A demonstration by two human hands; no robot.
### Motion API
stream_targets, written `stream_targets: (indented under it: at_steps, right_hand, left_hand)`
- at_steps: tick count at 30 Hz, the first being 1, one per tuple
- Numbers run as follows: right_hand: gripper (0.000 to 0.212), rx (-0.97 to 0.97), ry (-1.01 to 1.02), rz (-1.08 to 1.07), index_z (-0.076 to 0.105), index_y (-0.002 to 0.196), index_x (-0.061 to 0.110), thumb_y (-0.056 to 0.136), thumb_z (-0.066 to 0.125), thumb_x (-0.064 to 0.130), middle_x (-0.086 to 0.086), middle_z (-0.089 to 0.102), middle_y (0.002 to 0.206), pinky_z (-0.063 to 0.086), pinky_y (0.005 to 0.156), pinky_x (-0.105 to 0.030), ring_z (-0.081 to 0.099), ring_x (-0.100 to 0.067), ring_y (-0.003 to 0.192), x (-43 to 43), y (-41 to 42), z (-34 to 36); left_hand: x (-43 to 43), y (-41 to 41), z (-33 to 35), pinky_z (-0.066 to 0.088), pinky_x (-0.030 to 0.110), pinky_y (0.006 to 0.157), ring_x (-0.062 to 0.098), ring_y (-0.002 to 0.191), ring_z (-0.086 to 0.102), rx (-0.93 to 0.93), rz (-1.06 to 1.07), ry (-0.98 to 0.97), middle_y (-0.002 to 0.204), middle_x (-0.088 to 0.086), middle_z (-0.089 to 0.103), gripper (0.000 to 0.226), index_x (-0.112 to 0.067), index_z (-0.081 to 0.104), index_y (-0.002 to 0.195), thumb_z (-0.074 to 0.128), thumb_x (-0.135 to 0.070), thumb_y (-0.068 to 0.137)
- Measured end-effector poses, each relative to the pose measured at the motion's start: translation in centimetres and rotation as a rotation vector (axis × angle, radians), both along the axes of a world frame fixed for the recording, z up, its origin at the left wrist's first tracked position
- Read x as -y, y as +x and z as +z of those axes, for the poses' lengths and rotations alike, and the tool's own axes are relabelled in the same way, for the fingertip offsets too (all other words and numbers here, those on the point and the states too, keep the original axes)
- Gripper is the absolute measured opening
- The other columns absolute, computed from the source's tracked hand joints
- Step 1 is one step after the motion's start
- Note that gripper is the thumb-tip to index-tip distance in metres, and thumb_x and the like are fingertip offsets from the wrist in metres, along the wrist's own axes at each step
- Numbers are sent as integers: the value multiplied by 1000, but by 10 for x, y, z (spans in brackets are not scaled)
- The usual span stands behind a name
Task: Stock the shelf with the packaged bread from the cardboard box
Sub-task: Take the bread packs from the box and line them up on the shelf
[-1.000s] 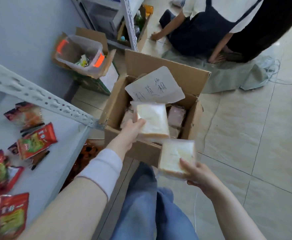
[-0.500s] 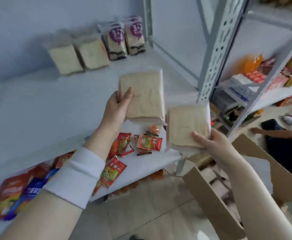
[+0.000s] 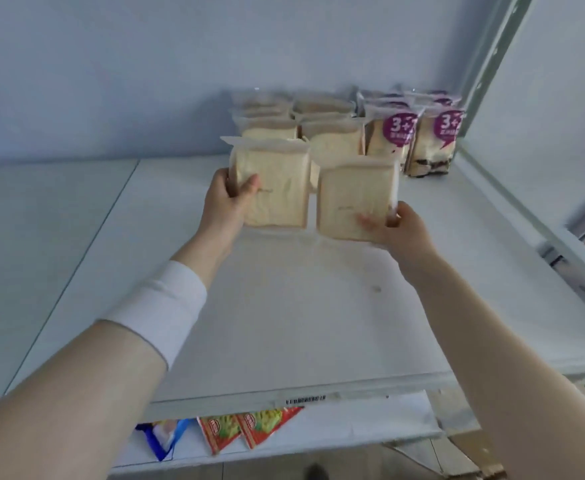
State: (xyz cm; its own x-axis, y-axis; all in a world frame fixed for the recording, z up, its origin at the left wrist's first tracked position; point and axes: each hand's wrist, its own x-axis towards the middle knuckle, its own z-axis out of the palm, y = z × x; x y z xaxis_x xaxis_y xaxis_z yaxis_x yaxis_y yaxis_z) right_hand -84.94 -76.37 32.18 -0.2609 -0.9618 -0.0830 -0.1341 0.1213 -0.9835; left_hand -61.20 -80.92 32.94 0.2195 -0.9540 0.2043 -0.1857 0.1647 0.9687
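Both arms are stretched forward over the white shelf (image 3: 284, 323), each hand carrying one packet of bread. The left hand (image 3: 223, 202), with a white cuff (image 3: 159, 306) on its forearm, grips the left packet of bread (image 3: 277, 188) by its left edge, thumb across the front face, and holds it upright. The right hand (image 3: 396, 228) clasps the right packet of bread (image 3: 353, 199) at its lower right corner, fingers on the face, the packet tilted slightly. The two packets sit side by side, almost touching, just in front of the rows of bread already standing (image 3: 319, 133) at the back of the shelf (whether their bottoms touch the board cannot be told). Purple-labelled packs (image 3: 422, 140) stand to the right of those rows.

Half a second ago the packets were held higher and well short of the rows; now the arms have reached in and brought them right up to the stock. Red snack sachets (image 3: 249, 427) lie on the shelf below.
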Motion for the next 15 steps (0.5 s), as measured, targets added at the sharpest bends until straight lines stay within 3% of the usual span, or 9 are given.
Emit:
stream_targets:
  at_steps: [3,6,8,10,12,15]
  right_hand:
    - [48,16,-25,12,51,113,-4,78,74,18,-24,60,107,50,85,-38,54,-22,89,60,3,-9]
    - [29,-58,-27,-18,48,76,10,77,74,22,-9,47,84,41,65,-27,45,-19,79,97,4,-23]
    - [44,-170,-72,-55,33,65,21,74,76,23,-7,43,85,35,62,-28,42,-19,79,112,3,-30]
    - [40,-237,-132,-82,38,76,23,71,78,21,-3,43,86,37,71,-30,42,-20,85,122,3,-33]
    - [48,-243,-182,-108,44,101,22,68,80,19,1,47,95,42,79,-30,46,-20,94,127,2,-34]
    - [57,-342,-197,-163,49,115,12,68,80,23,-3,51,110,44,91,-36,49,-25,106,128,10,-34]
  left_hand:
    - [47,-6,-13,48,19,69,7,76,56,-57,49,-18,87,-5,55,24,-10,45,108,58,-15,90]
    - [77,-13,-28,46,8,64,-12,68,57,-30,91,-19,86,-10,55,31,-7,43,117,56,-12,90]
    - [89,-15,-33,44,3,62,-17,66,56,-24,110,-29,86,-11,55,27,-10,43,114,56,-12,90]
    - [94,-17,-33,43,3,66,-12,73,56,-9,131,-33,89,-10,55,27,-7,45,114,57,-12,90]
    - [98,-19,-31,45,8,74,3,85,58,9,139,-42,96,-3,58,32,-2,46,117,57,-13,90]
    - [101,-23,-32,43,35,94,29,108,50,141,200,-8,114,20,52,37,-2,48,118,60,-21,89]
